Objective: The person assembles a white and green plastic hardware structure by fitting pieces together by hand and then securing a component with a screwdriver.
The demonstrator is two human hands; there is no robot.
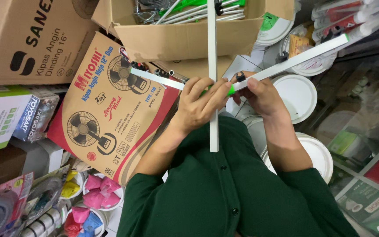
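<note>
- The left hand (200, 103) is curling around a green joint (230, 90) where white flat bars meet, its fingers (207, 90) pressed together and wrapped over the bars.
- The right hand (262, 94) is gripping the same joint from the other side, its fingers pinching the slanting white bar (294, 61) just beside a small black clip (241, 77).
- That slanting bar is running up and to the right from the hands, while another white bar (156, 78) is sticking out to the left of the left hand.
- An upright white bar (212, 52) is crossing between the two hands, its lower end hanging in front of the dark green shirt (229, 188).
- Everything in the hands is being held in the air, close to the chest.
- An open cardboard box (189, 39) with more white rods and green parts is sitting just above the hands.
- A printed fan carton (106, 109) is leaning to the left of the left forearm.
- White bucket lids (299, 92) are lying behind and below the right hand.
- Pink packets in a bowl (99, 193) are resting at lower left.
</note>
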